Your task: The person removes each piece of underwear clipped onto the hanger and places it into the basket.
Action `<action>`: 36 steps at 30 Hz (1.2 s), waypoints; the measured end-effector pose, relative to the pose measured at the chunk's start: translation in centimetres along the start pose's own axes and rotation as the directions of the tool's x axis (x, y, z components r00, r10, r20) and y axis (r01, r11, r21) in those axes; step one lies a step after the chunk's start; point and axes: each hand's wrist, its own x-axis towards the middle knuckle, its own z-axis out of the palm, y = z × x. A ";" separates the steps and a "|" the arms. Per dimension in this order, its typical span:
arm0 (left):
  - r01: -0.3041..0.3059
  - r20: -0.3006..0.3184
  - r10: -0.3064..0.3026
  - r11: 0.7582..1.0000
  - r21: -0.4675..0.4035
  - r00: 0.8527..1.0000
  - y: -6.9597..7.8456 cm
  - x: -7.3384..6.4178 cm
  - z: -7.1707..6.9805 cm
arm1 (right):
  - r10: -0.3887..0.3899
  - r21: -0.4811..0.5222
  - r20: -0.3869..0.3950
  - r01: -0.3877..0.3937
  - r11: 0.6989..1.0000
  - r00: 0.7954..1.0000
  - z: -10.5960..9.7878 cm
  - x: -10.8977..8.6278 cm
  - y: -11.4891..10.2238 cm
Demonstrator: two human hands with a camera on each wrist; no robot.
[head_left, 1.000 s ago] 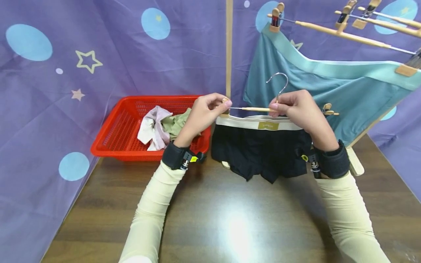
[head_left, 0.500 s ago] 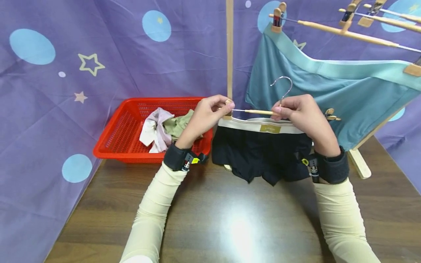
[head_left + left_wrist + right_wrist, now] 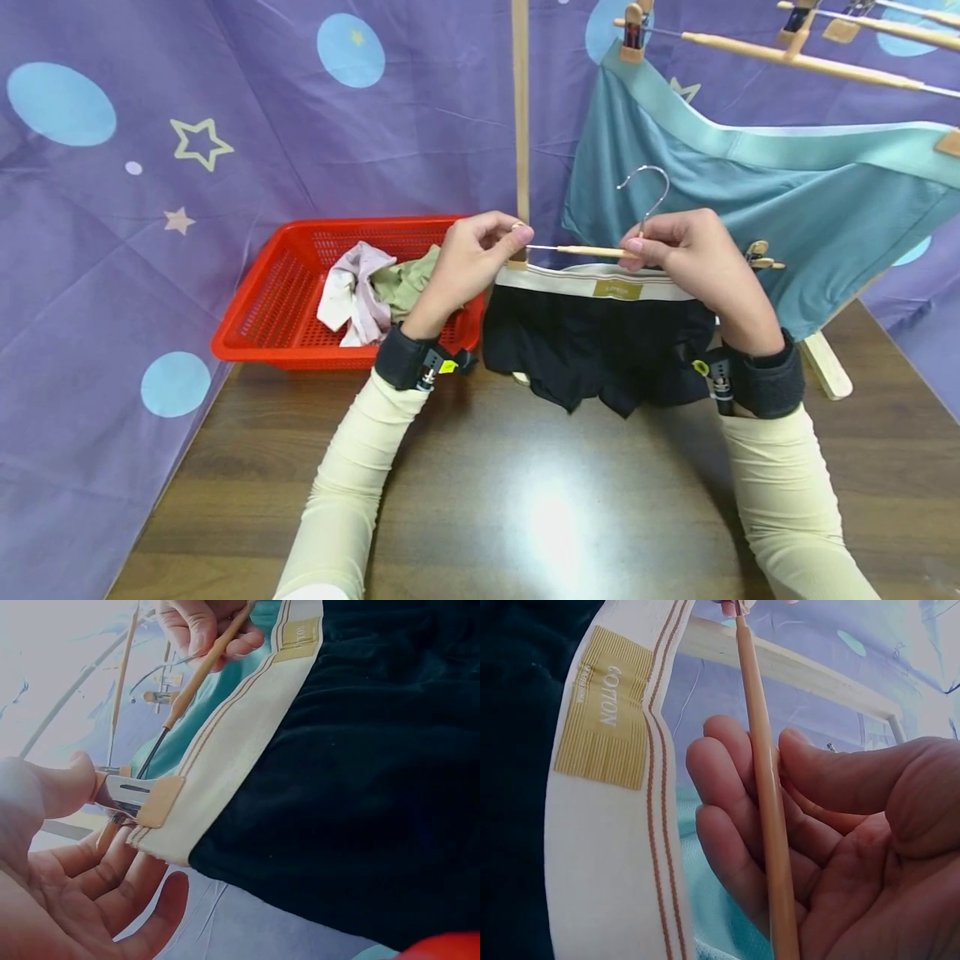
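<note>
A pair of black boxer briefs [image 3: 592, 346] hangs by its white waistband [image 3: 225, 750] from a clip hanger [image 3: 588, 251]. My left hand [image 3: 476, 258] pinches the left clip [image 3: 161, 801], whose wooden pad sits over the waistband's corner. Thumb on one side and fingers on the other, my right hand [image 3: 686, 246] holds the hanger's wooden bar [image 3: 763, 750] near the base of the metal hook [image 3: 648, 187]. A gold label [image 3: 604, 709] marks the waistband's middle. The hanger's right clip [image 3: 757, 254] shows beyond my right hand; the waistband's right end is hidden behind that hand.
On the table's left stands a red basket [image 3: 255, 333] with white-pink cloth [image 3: 356, 292] and green cloth [image 3: 408, 283] inside. Teal underwear [image 3: 675, 192] hangs from a clip hanger [image 3: 795, 58] at the back right, beside other hangers. A wooden upright [image 3: 521, 108] stands behind the briefs.
The head view has shifted slightly. Both hands keep the same hold, and the hanger with the black boxer briefs stays nearly in place.
</note>
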 end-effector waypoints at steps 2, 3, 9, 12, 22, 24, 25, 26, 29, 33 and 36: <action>-0.009 -0.017 0.009 1.000 0.010 1.000 0.0 0.0 0.0 | 0.002 0.003 0.000 -0.002 1.000 1.000 0.1 0.1 0.0; -0.015 -0.025 0.016 1.000 0.015 1.000 0.1 -0.1 -0.1 | 0.000 0.002 0.000 0.000 1.000 1.000 0.1 0.2 0.0; -0.068 -0.064 0.069 0.997 0.025 0.996 0.3 -0.2 -0.4 | 0.003 -0.012 0.004 -0.003 1.000 1.000 0.2 0.4 -0.3; -0.089 -0.088 0.092 0.995 0.034 0.992 0.2 -0.3 -0.6 | 0.006 -0.006 0.011 -0.006 1.000 1.000 0.3 0.4 -0.4; -0.087 -0.124 0.096 0.993 0.076 0.988 -0.1 -0.6 -0.8 | 0.013 -0.010 0.028 -0.013 1.000 1.000 0.8 0.4 -0.4; -0.082 -0.132 0.093 0.993 0.089 0.987 -0.2 -0.7 -0.8 | 0.018 -0.008 0.030 -0.018 1.000 0.999 0.9 0.3 -0.4; -0.080 -0.135 0.093 0.992 0.095 0.986 -0.2 -0.7 -0.8 | 0.020 -0.006 0.032 -0.019 1.000 0.999 0.9 0.3 -0.4; -0.079 -0.139 0.092 0.992 0.100 0.986 -0.2 -0.8 -0.7 | 0.021 -0.007 0.033 -0.021 1.000 0.999 1.0 0.3 -0.3; -0.081 -0.150 0.098 0.990 0.119 0.984 -0.4 -0.9 -0.6 | 0.027 -0.009 0.036 -0.026 1.000 0.999 1.1 0.3 -0.3; -0.097 -0.163 0.117 0.987 0.128 0.980 -0.5 -0.8 -0.3 | 0.038 -0.028 0.035 -0.037 0.999 0.999 1.0 0.1 -0.3; -0.101 -0.170 0.123 0.986 0.130 0.978 -0.4 -0.7 0.0 | 0.039 -0.037 0.028 -0.038 0.999 0.999 0.9 -0.1 -0.2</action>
